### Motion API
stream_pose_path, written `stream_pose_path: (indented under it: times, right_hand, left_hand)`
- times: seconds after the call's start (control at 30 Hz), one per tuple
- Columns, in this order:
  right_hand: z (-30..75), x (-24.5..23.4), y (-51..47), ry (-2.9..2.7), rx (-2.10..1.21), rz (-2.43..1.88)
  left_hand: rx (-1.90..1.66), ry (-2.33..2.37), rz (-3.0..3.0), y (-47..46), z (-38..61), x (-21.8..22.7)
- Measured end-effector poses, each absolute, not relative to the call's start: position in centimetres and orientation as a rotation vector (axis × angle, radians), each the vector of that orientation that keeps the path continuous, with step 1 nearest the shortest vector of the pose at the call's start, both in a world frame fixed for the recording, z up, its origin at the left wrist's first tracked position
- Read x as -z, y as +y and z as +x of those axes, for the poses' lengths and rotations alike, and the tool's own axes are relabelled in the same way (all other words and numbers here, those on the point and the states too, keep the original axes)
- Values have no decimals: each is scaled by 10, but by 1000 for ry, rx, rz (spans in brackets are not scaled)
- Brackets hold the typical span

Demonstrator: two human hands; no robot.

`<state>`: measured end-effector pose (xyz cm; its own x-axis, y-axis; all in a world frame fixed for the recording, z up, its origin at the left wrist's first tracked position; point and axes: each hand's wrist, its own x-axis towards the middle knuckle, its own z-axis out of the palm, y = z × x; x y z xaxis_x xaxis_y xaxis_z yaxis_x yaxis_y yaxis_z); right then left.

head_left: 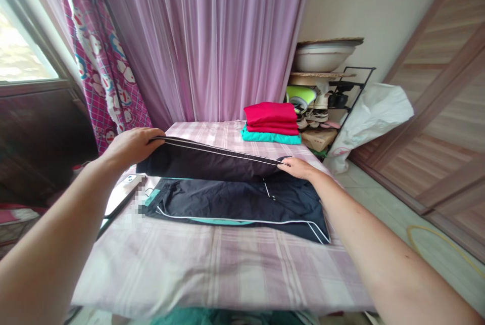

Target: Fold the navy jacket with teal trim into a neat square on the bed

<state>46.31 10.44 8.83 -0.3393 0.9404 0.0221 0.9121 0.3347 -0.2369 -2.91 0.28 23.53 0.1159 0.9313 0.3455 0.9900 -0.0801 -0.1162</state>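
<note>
Navy track pants point(231, 203) lie on a plaid pink sheet point(212, 274), upper layer lifted, left hand point(131, 148) and right hand point(297, 168) grasping its white-piped edge; folded red and teal clothes point(271, 123) sit beyond, before a lilac curtain point(204, 37).

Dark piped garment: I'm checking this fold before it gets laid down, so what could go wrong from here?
The left hand and right hand hold the dark piped garment only by its upper edge, so a slip could drop that layer askew on the lower layer. Swung too far back, it might brush the stacked red and teal clothes.
</note>
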Motion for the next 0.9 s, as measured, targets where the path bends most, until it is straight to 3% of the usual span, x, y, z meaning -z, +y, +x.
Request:
stream_pose_path:
  times: [0.17,0.37,0.5,0.6,0.67,0.9]
  right_hand:
    - [437,-84,97,-2094,76,-1950]
    - [415,-65,64,-2020,111,-1728]
    - [427,-62,24,-2212,-283,-1492]
    - [444,-67,-6,-2474,-744,-1322]
    - [452,-71,-24,-2604,-871,-1300]
    - [446,-59,-47,-2769,-357,-1491]
  left_hand:
    - [270,-1848,-1890,27,-9,-211]
    - [213,-1901,-2143,21,22,-125]
    - [172,-2024,-2421,-15,19,-81]
    - [237,-1903,-2751,-41,-4,-71]
    - [219,-1832,-2863,-54,-23,-70]
    - [-12,-1706,-2739,-74,-47,-67]
